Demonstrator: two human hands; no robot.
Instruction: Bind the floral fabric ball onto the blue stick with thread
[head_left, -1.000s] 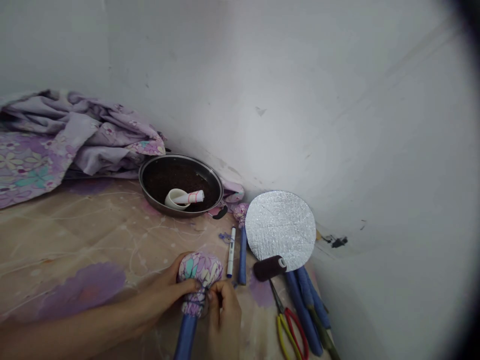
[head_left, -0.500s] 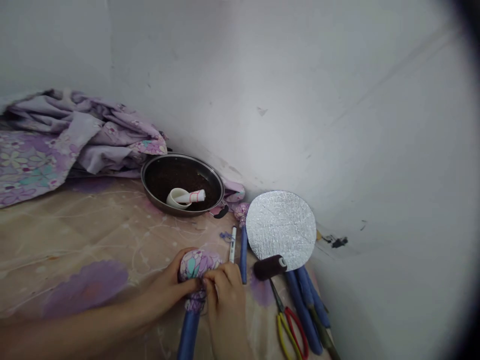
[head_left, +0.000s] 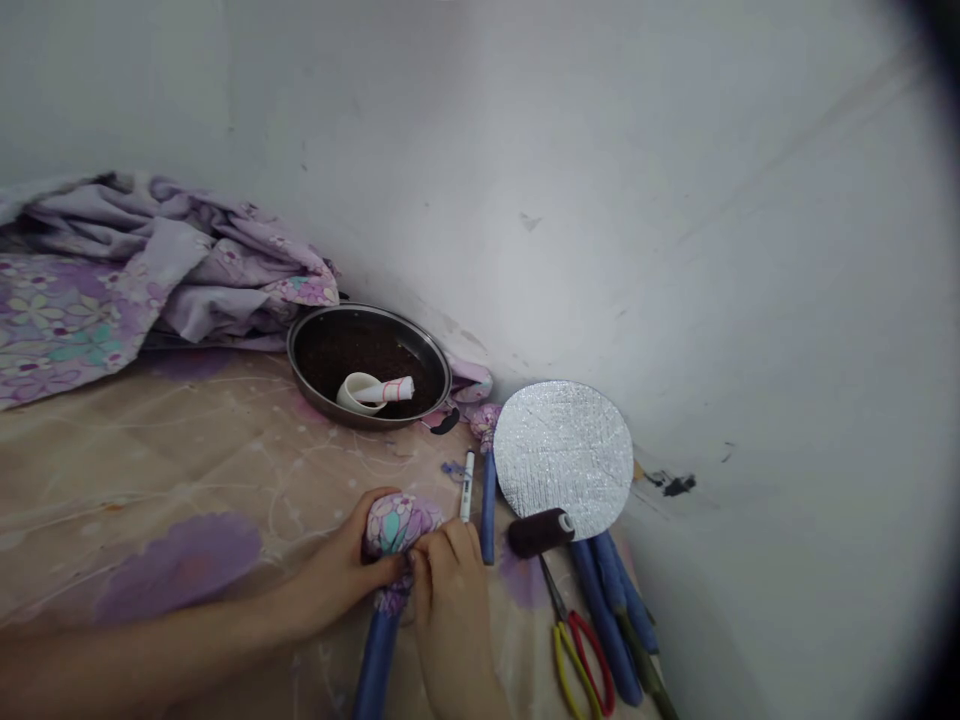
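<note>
A small bundle of floral cloth (head_left: 396,522) sits on the end of a blue foam stick (head_left: 375,660), low in the middle of the view. My left hand (head_left: 346,572) cups the bundle from the left, fingers wrapped round it. My right hand (head_left: 450,590) pinches the cloth at the neck of the bundle, where it meets the stick. Just right of my hands lie a white marker pen (head_left: 466,486) and another blue stick (head_left: 488,506).
A dark metal pan (head_left: 369,366) with brown grains and a white cup stands by the wall. A silver foil disc (head_left: 562,458), a dark thread spool (head_left: 538,532), red-and-yellow scissors (head_left: 577,650) and more blue sticks (head_left: 611,620) lie to the right. Crumpled floral bedding (head_left: 135,270) fills the far left.
My right hand has moved up from the stick's neck onto the lower side of the cloth bundle, covering part of it. The left hand has kept its hold.
</note>
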